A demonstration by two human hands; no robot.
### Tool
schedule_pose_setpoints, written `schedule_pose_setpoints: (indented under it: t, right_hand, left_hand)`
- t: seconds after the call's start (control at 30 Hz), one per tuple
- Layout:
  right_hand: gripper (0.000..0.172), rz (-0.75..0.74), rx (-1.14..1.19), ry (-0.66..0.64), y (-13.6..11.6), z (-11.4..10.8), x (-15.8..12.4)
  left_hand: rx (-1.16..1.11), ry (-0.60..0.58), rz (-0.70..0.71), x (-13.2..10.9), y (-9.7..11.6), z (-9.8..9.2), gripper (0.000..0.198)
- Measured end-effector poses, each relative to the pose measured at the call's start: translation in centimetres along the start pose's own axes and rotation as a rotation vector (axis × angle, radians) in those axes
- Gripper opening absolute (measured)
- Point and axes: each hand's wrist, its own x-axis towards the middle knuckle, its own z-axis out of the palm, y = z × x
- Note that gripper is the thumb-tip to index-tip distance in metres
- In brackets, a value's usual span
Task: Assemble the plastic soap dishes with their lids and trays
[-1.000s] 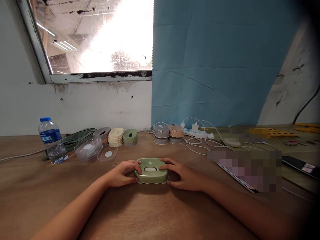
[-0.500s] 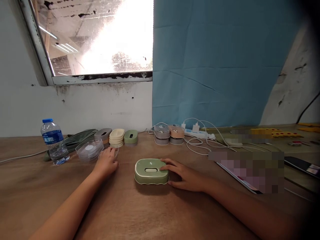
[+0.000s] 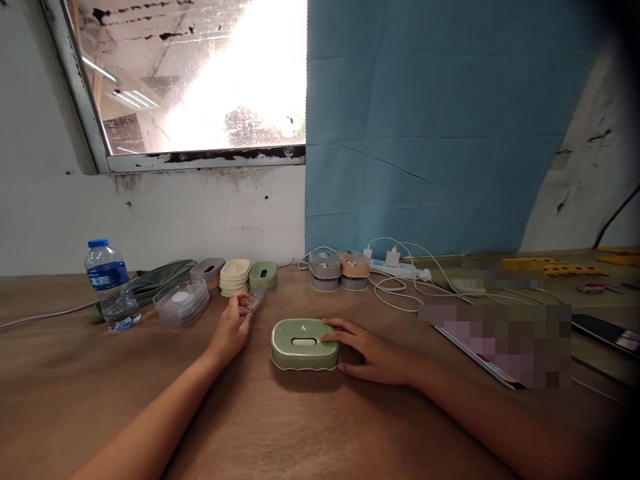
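Note:
My left hand pinches a clear plastic cover, thin and hard to make out, above the table before the small green box. Under my right hand lies a larger-looking green oval plastic box with a slot in its top and a pale piece in the slot. The right fingers rest on its top right edge, with the thumb at its side. To the left sits a stack of clear plastic covers. Cream trays are piled beside a grey-and-brown box.
A water bottle and a dark green pouch stand at the left. Two lidded boxes, grey and orange, sit by the wall. Cables run from a power strip. A tablet-like device lies at the right, partly blurred.
My left hand has moved right, away from the stack of clear covers, carrying one clear cover. My right hand stays on the green box.

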Motion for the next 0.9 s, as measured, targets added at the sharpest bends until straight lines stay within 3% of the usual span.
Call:
schedule_pose_setpoints:
  t: [0.17,0.43,0.57,0.7,0.9]
  right_hand:
    - [0.066,-0.068,-0.130,0.095,-0.4,0.4,0.2]
    - [0.079,-0.108,-0.327,0.342,-0.7,0.9,0.1]
    - [0.075,-0.058,-0.304,0.293,-0.6,0.7,0.3]
    - [0.069,-0.064,-0.251,0.178,-0.3,0.5,0.5]
    - [0.062,-0.067,-0.167,0.141,-0.2,0.6,0.5]
  left_hand:
    - [-0.536,0.100,-0.099,-0.6,2.3,1.3,0.029]
    - [-1.086,0.012,-0.265,-1.2,4.3,1.9,0.039]
    - [-1.030,-0.117,-0.282,-1.5,4.3,2.6,0.037]
    - [-0.775,-0.103,-0.222,-1.4,3.4,3.1,0.033]
    - [-0.538,-0.184,-0.274,-1.4,2.3,3.2,0.033]
